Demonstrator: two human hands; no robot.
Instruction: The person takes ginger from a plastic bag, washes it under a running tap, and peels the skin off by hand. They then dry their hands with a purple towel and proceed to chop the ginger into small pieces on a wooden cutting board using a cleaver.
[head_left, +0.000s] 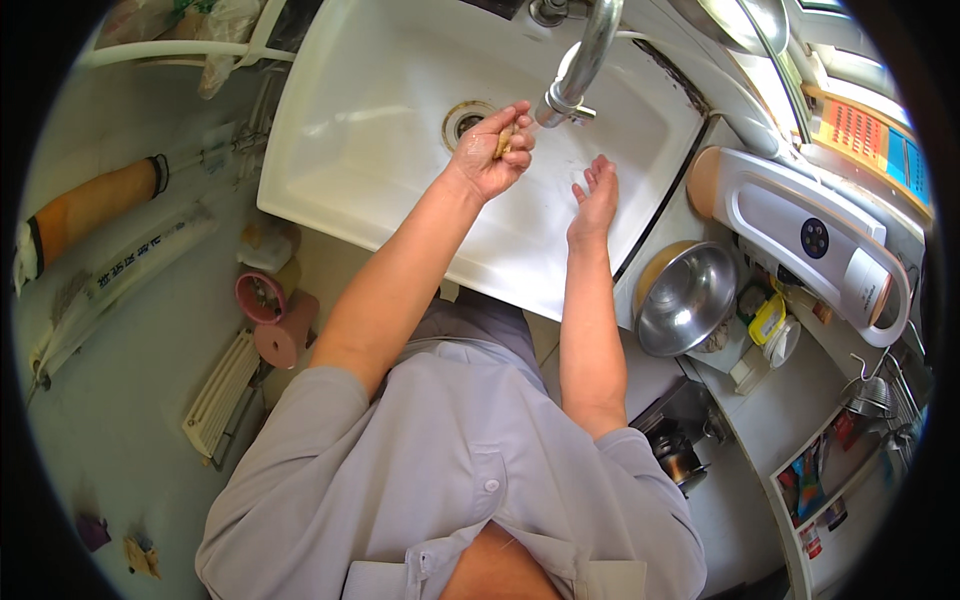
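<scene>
A small yellowish-brown piece, perhaps ginger root, (504, 140) rests in my left hand (486, 156), palm up with the fingers curled around it. That hand is wet and sits just below the outlet of the chrome faucet (561, 96), over the white sink (360, 165). Partly behind it lies the drain (459, 124). To the right, my right hand (596, 199) hovers above the right side of the basin. Nothing is in it, and its fingers are slightly bent and apart.
Right of the sink stand a steel bowl (686, 300) and a white appliance with a round control panel (802, 232). Yellow and white tubs (769, 319) sit beyond the bowl. On the left are a pink bin (260, 296), a radiator (219, 394) and a white rack (165, 51).
</scene>
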